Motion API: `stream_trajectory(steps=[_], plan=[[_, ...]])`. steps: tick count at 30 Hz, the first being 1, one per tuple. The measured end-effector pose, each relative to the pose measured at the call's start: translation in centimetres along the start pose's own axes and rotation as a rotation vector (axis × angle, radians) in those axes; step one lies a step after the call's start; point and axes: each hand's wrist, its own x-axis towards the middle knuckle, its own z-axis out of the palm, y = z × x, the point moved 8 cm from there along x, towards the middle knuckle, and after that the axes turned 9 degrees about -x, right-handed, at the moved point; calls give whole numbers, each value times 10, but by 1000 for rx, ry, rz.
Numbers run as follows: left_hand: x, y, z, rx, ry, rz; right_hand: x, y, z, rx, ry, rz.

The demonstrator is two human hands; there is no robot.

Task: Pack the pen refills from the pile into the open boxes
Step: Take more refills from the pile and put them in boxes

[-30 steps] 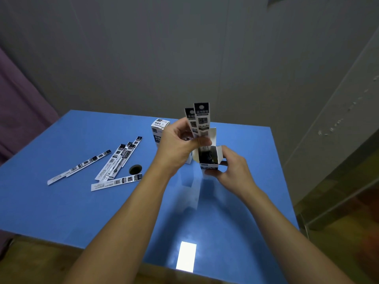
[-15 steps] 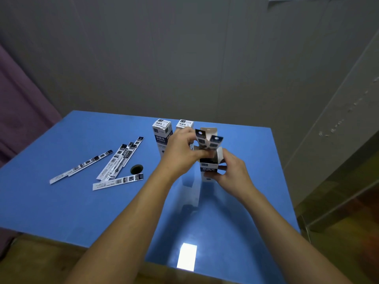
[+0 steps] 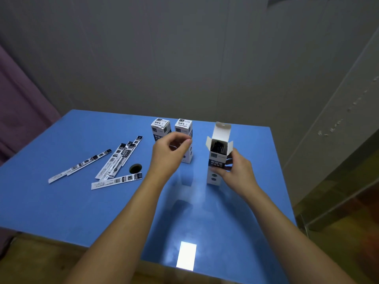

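- The right hand (image 3: 233, 169) grips the open box (image 3: 218, 158), standing upright on the blue desk (image 3: 61, 201), its flaps up and dark refills showing inside.
- The left hand (image 3: 170, 154) hovers empty between that box and the pile, fingers loosely curled, in front of two closed boxes (image 3: 172, 128).
- The step in hand looks like the gap between loads.
- Next, the left hand likely needs to reach left to the pen refills (image 3: 114, 160), scattered flat on the desk beside a dark hole (image 3: 135, 168), and pinch up one or several.

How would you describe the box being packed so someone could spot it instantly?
On the blue table, look right of the two closed boxes standing at the far edge. The open box stands upright in the right hand, the only one with its top flaps raised.
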Motion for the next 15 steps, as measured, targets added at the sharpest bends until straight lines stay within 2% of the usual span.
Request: stream_trajectory(steps=[4,11,15], plan=[[-1,-34,-19,105,65,-84,7,14,-2,-49,12,77],[-16,-85,-38,391,28,-240,15,20,5,-30,-19,117],[-27,-101,-52,467,50,-289,11,31,18,-311,-186,240]])
